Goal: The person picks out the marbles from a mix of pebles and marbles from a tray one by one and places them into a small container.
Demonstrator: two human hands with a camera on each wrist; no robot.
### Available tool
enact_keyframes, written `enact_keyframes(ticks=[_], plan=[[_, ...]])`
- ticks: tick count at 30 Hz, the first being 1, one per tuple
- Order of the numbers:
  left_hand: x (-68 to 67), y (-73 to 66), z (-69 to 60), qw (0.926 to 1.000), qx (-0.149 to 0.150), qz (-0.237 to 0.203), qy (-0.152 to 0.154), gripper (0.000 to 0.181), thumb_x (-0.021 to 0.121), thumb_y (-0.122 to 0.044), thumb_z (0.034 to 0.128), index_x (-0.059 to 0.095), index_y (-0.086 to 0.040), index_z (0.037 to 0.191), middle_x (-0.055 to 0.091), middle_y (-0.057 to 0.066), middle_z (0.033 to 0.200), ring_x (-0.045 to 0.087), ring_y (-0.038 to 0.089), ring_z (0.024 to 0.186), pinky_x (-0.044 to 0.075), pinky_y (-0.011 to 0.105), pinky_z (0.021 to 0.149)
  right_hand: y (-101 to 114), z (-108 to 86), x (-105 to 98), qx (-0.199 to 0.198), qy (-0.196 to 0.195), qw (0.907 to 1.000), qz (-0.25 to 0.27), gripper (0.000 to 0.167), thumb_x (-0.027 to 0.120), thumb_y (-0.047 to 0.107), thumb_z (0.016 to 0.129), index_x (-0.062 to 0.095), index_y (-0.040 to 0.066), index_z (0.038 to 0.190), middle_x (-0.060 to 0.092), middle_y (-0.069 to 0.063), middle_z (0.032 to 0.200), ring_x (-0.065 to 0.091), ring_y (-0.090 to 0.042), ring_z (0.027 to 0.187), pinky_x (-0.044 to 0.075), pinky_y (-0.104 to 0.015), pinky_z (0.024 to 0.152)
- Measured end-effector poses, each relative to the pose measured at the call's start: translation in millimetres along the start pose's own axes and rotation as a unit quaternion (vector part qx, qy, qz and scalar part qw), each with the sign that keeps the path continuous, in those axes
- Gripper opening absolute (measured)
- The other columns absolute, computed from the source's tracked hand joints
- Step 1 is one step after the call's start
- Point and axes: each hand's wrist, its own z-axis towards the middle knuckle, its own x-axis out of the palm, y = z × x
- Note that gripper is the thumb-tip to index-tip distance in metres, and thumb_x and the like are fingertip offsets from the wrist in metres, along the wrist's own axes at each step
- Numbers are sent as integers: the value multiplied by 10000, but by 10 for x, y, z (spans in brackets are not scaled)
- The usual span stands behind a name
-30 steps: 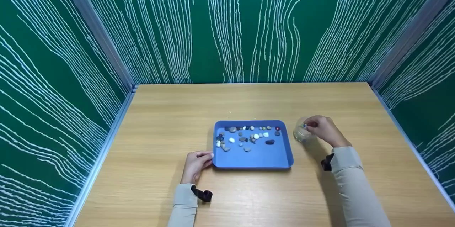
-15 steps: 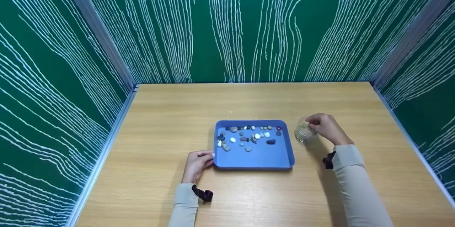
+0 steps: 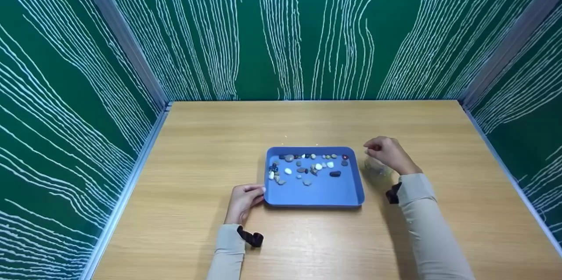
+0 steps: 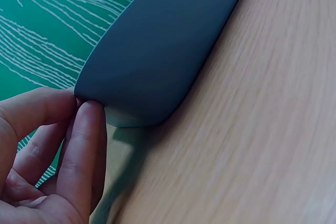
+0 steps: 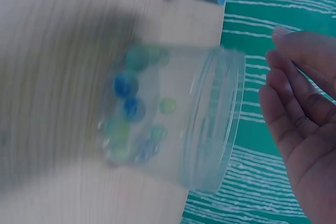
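A blue tray (image 3: 316, 195) lies on the table, with several small stones and beads, among them a white stone (image 3: 288, 171) and a dark stone (image 3: 335, 174). My left hand (image 3: 242, 201) pinches its left rim; up close, the left hand (image 4: 63, 156) has fingertips at the corner of the tray (image 4: 152, 40). Right of the tray stands a clear jar (image 3: 376, 174), its top partly hidden by my right hand (image 3: 390, 153). In the right wrist view, the right hand (image 5: 304, 108) hovers off the mouth of the jar (image 5: 210, 129), fingers loosely bent around nothing. Inside are blue marbles (image 5: 126, 85) and green ones.
The wooden table (image 3: 210, 139) reaches back to green walls (image 3: 246, 30) with white wavy lines. A few tiny pale bits (image 3: 285, 136) lie behind the tray. Grey posts (image 3: 123, 34) stand at the corners.
The right hand, which held a yellow-green marble over the jar, has let it go and moved slightly left towards the tray. The left hand keeps its hold on the rim.
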Motion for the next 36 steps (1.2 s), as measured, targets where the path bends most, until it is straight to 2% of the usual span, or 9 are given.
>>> enact_keyframes(ticks=[5,17,24,32,36], plan=[[-10,1,13,10000,-17,-43,-6,297,668,74,815,614,191,1082,707,109,918,674,130,812,599,248,751,120,86,80,-154,-57,9998,57,223,589,72,937,671,-9,1128,660,-192,1070,613,-276,923,567,-410,801],[-6,-21,1,10000,-39,-13,-68,293,673,77,810,619,188,1076,703,112,922,669,123,795,597,234,729,444,282,310,-288,144,9994,157,229,596,74,933,674,-11,1131,669,-192,1081,632,-287,950,572,-426,837],[-4,-26,-11,10000,-21,-47,-12,301,679,77,803,615,189,1075,705,159,965,673,129,794,597,240,738,596,361,470,-128,354,9988,315,218,596,124,946,679,52,1134,666,-136,1073,632,-257,916,578,-380,797],[-22,-3,10,9999,-55,-75,58,299,668,67,816,614,192,1082,695,181,1042,659,112,797,590,225,717,773,460,689,-389,544,9974,252,230,608,130,943,683,33,1138,666,-119,1060,624,-228,901,574,-369,795],[-26,-12,12,9999,-95,-56,130,319,663,78,815,592,213,1095,695,193,1027,662,130,798,593,237,715,857,517,798,-520,654,9960,314,223,608,124,940,688,23,1122,674,-117,1053,623,-222,915,570,-372,818]])
